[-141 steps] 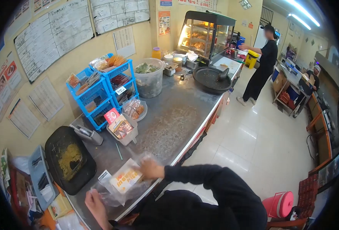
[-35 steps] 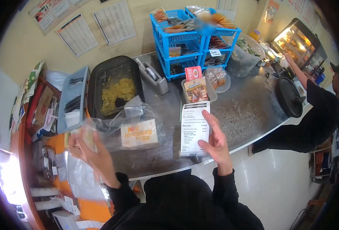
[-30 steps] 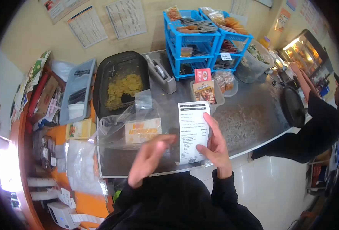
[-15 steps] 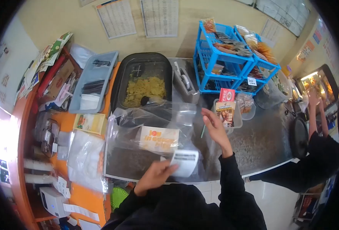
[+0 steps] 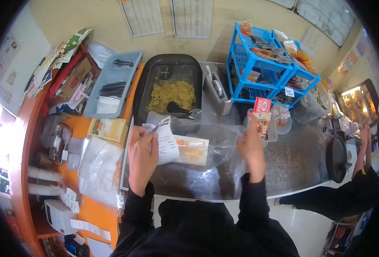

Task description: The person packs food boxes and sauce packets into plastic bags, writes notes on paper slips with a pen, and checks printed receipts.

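A clear plastic bag (image 5: 224,138) stretches between my hands above the dark metal counter. My left hand (image 5: 141,155) is closed on a printed paper slip (image 5: 167,143) and seems to pinch the left end of the bag too. The fingers of my right hand (image 5: 251,147) are closed on the bag's right end, slightly blurred. A white rectangle with orange print (image 5: 197,150) shows through the film, partly behind the slip; I cannot tell if it is a box or a label. Just beyond the bag stands a black pan (image 5: 138,92) of crumbly yellow food (image 5: 172,94) with a black scoop (image 5: 177,108).
A blue rack (image 5: 236,70) of sachets stands at the back right, near a plastic tub (image 5: 274,130) with red cards. To the left are a light-blue tray (image 5: 96,103), plastic bags (image 5: 99,171) and a receipt printer (image 5: 60,217). Another person's arm (image 5: 362,147) reaches in at far right.
My left hand has moved up and left with the paper slip. My right hand, open before, has closed on the bag's right end. The bag has been lifted and pulled taut sideways.
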Tool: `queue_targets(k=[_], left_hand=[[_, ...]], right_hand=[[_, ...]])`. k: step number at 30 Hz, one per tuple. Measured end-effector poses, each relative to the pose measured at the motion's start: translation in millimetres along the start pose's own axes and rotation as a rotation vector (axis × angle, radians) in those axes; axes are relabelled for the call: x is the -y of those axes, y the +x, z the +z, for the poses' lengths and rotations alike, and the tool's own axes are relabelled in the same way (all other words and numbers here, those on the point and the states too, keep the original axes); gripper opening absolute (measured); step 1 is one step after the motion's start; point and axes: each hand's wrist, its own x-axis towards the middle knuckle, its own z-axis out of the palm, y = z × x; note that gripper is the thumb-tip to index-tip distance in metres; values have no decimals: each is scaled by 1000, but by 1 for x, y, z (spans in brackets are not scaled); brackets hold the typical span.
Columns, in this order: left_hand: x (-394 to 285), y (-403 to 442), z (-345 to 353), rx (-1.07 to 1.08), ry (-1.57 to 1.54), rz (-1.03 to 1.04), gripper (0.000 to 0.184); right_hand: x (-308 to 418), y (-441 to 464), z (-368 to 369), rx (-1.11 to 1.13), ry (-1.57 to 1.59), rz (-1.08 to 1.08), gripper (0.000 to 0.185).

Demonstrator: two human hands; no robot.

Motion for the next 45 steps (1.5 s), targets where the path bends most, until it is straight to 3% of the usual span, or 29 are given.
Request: queue_targets(k=[1,5,6,7,12,15,20,24,27,28,30,33,35,37,41,45], left_hand=[[-10,2,0,31,-74,40,11],[-31,17,5,140,-568,24,12],[-34,24,2,133,-561,123,13],[-46,22,0,134,-797,33,17],[-35,7,11,315,-1233,-231,24],[-31,-1,19,373,-1464,-395,28],[-36,-11,6,404,-1729,-492,39],[-18,-29,-10,501,-1856,-616,45],[1,-49,-25,433,-1892,-657,44],[7,-55,-31,392,-1859,-683,41],[18,-65,-41,204,-1677,-704,39],[56,-76,-45,-3,-1548,-762,33],[79,-84,-37,-244,-1476,-792,32],[105,-91,-32,-347,-1447,-794,30],[170,-117,-28,-554,-1299,-825,28],[197,-134,-68,-591,-1200,-895,26]], right_hand=[[11,-2,-22,-19,-92,-28,76],[33,6,-70,86,164,-76,73],[35,5,-75,85,232,-69,73],[37,2,-79,71,273,-72,72],[50,-11,-93,50,510,108,66],[24,-11,-95,-9,491,32,62],[12,-10,-97,-92,451,-80,59],[7,-1,-102,-89,292,-110,54],[33,-9,-99,-386,-377,-561,53],[53,-12,-93,-417,-249,-519,52],[114,-39,-66,-484,-4,-421,50],[161,-57,0,-160,482,-514,44],[193,-45,46,129,410,-573,33],[199,-14,124,294,528,-525,25],[211,62,288,397,496,-483,20],[216,133,441,434,108,-733,21]])
